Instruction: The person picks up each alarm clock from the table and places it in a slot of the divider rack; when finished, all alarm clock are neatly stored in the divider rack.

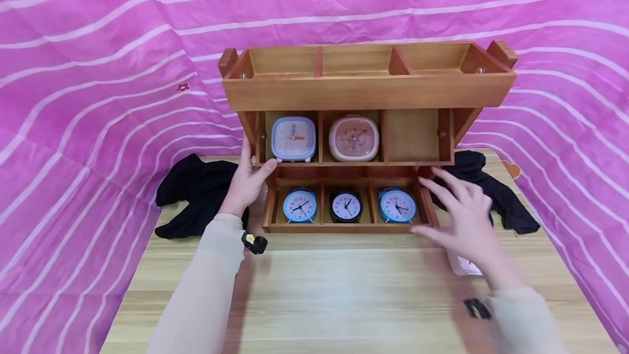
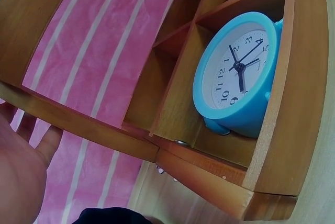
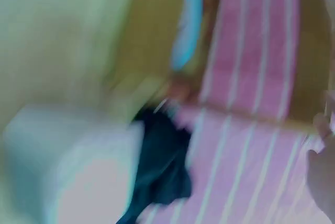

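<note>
A three-tier wooden shelf stands on the table. Its middle tier holds a square blue clock and a square pink clock; the right compartment is bare. The bottom tier holds a round blue clock, a round black clock and another round blue clock. My left hand touches the shelf's left side with straight fingers, beside the left round blue clock. My right hand hovers with fingers spread by the shelf's right end and holds nothing.
Black cloths lie behind the shelf at the left and right. A pale white and pink boxy object sits on the wooden table under my right wrist. Pink striped fabric surrounds the table. The right wrist view is blurred.
</note>
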{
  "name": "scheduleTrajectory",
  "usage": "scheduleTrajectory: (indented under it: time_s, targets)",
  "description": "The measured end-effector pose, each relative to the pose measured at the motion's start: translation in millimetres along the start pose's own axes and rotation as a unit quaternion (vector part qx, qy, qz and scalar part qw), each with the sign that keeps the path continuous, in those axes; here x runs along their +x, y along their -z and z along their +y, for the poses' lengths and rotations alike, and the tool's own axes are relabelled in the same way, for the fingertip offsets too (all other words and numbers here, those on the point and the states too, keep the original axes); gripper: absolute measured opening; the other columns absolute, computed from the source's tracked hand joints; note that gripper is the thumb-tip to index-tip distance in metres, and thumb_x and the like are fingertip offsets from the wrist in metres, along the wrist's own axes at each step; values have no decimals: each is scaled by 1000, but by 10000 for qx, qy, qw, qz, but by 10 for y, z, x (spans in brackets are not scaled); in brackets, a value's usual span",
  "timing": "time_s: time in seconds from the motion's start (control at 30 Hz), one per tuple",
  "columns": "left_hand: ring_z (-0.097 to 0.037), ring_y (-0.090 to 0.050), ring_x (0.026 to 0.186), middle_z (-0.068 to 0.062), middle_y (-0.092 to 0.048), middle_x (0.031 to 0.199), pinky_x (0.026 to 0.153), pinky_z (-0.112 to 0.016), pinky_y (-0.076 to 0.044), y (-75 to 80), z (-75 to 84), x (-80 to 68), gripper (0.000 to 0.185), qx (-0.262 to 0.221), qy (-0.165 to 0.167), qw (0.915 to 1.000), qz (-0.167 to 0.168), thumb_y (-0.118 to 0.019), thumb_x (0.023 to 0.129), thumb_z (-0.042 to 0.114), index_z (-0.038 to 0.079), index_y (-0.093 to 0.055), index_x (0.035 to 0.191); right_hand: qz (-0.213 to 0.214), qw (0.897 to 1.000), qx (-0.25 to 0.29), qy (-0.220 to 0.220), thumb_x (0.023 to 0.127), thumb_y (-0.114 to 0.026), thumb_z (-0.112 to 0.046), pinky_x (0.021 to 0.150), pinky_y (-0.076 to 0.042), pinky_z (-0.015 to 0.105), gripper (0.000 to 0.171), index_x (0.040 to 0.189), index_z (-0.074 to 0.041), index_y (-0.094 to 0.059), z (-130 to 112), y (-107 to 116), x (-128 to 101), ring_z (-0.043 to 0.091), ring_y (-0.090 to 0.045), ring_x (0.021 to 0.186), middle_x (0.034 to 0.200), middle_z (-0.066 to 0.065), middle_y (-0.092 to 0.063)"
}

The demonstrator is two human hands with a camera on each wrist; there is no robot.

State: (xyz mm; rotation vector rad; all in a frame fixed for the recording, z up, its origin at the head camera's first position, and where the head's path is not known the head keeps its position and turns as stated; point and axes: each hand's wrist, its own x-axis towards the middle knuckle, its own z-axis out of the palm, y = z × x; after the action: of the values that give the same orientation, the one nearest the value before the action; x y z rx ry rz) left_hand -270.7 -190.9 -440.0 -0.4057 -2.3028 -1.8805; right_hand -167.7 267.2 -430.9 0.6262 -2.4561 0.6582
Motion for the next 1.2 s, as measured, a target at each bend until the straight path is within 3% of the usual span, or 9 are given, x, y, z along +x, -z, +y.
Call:
scheduleTrajectory:
  time_s: [0.17,0.3,0.4,0.6,0.7,0.83,0.97,1.07,1.2]
  targets:
    - [-28,-42,146,4,-18,173,115,-53,-43,-7,-14,0,95,147,49,9999,32,-65,104,16,43,-1,167,-43,9982,-63,-589,70,-86,-68,86,-23,58,92,141,-13,-66,320,277,-636,51,-42,118,140,22,-56]
    - [-26,-34,151,1,-18,173,117,-55,-40,37,-8,-9,95,218,69,9997,84,-66,103,18,43,0,167,-923,9881,-310,-1191,56,-100,-43,76,-25,56,110,152,-19,-54,508,325,-1001,53,-41,113,145,23,-51]
    - [-26,-33,152,1,-16,174,116,-55,-40,50,-3,-13,97,156,61,9998,71,-67,103,17,41,2,167,-1430,9786,-319,-1445,56,-101,-45,72,-25,53,118,158,-21,-47,649,289,-1177,53,-41,110,149,24,-48]
    - [-25,-37,150,3,-17,174,113,-55,-44,4,17,-9,96,24,33,10000,43,-65,103,12,41,1,167,-1615,9769,164,-1388,57,-103,-37,85,-27,53,116,155,-10,-48,881,248,-1346,47,-41,113,145,30,-50]
    - [-28,-35,151,-1,-16,174,114,-57,-42,-11,18,4,98,40,92,9999,-7,-65,103,11,39,3,168,-1520,9804,264,-1225,57,-103,-32,104,-24,40,113,153,-7,-50,929,228,-1406,44,-43,120,143,29,-54]
    - [-29,-33,152,-3,-16,174,116,-57,-41,-31,-2,42,97,158,75,9998,-60,-66,104,17,41,3,167,-1424,9816,299,-1240,59,-102,-28,113,-12,24,110,154,-8,-50,955,252,-1436,40,-43,128,144,28,-54]
    - [-30,-40,148,1,-17,173,114,-55,-43,-21,10,41,94,217,49,9998,-7,-65,104,20,45,0,166,-1318,9827,329,-1259,56,-103,-29,106,-23,30,108,150,-7,-54,972,238,-1404,22,-43,129,142,27,-55]
    - [-34,-44,145,1,-17,174,112,-56,-45,-2,-3,23,95,243,78,9997,29,-66,104,20,44,0,167,-1214,9860,312,-1101,51,-105,-30,91,-24,23,106,143,-5,-59,981,195,-1388,4,-42,123,137,25,-59]
    - [-37,-46,143,1,-17,174,111,-56,-45,1,-20,10,96,216,128,9997,-3,-66,104,16,43,1,167,-1107,9883,421,-958,48,-105,-28,88,-23,16,104,138,-2,-62,989,159,-1387,-8,-38,122,131,25,-61]
